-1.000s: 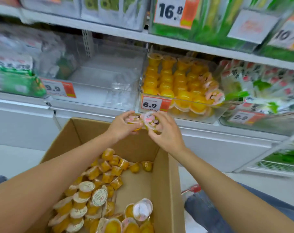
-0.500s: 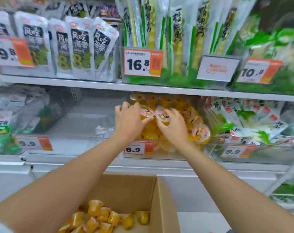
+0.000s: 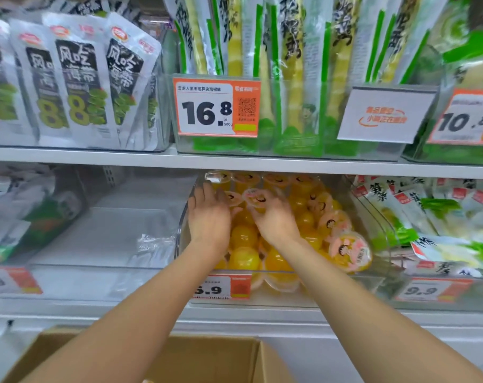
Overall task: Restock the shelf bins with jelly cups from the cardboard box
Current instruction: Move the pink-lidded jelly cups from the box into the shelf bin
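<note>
**Q:** What has changed since the earlier frame?
**A:** Both hands have gone deeper into the shelf bin (image 3: 179, 236). Less of the cardboard box (image 3: 207, 360) now shows along the lower edge.

**Q:** Where is the task's thing?
**A:** The right hand (image 3: 276, 221) pinches a jelly cup (image 3: 255, 196) by its rim, fingers curled, above the rear rows of the bin. A second jelly cup (image 3: 233, 197) lies against the left hand (image 3: 210, 217). That hand's fingers point upward, nearly straight; through the blur it cannot be told whether it grips the cup.

**Q:** What fills the bin?
**A:** Stocked cups (image 3: 348, 252) of yellow-orange jelly, their lids printed with a dark-haired cartoon face. The orange-and-white tag (image 3: 221, 288) on the bin's front reads "6.9", its first digit partly hidden by the left forearm.

**Q:** And around it?
**A:** A tag (image 3: 428, 291) to the right reads "9.9". On the shelf above, a tag (image 3: 217, 107) reads "16.8", with "500g" and a QR code, before green-edged packs (image 3: 290, 64). Further right are a white card (image 3: 384, 114) with orange writing and a tag (image 3: 464, 120) reading "10.8". At upper left are grey packets (image 3: 80, 78) marked "风吃海带" and a large "8".
</note>
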A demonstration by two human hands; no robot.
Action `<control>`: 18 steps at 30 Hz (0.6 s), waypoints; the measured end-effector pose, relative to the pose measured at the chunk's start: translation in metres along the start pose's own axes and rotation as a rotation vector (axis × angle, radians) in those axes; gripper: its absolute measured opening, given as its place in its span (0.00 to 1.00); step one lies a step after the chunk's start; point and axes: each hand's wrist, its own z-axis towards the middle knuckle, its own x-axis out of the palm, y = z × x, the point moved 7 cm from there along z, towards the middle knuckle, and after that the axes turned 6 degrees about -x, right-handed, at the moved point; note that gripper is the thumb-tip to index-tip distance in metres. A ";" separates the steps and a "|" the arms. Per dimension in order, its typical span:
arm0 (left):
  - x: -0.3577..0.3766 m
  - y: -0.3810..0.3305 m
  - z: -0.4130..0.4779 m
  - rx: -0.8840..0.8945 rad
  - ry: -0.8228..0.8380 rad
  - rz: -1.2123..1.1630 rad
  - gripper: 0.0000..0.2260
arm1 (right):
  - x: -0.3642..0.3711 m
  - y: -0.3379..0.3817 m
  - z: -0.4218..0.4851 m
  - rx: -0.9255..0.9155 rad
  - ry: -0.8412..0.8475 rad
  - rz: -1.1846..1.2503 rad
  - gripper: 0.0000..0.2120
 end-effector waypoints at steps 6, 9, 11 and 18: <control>-0.016 0.007 0.011 0.091 0.054 -0.010 0.17 | -0.001 0.003 0.006 -0.050 0.065 -0.005 0.17; -0.012 0.024 0.028 0.036 0.178 -0.068 0.11 | 0.003 0.003 0.008 -0.025 0.108 -0.037 0.19; 0.000 0.033 0.034 -0.042 0.364 -0.178 0.14 | 0.006 0.005 0.008 -0.027 0.132 -0.052 0.20; 0.017 0.049 0.053 -0.107 0.510 -0.388 0.17 | 0.004 0.007 0.011 0.000 0.112 -0.054 0.21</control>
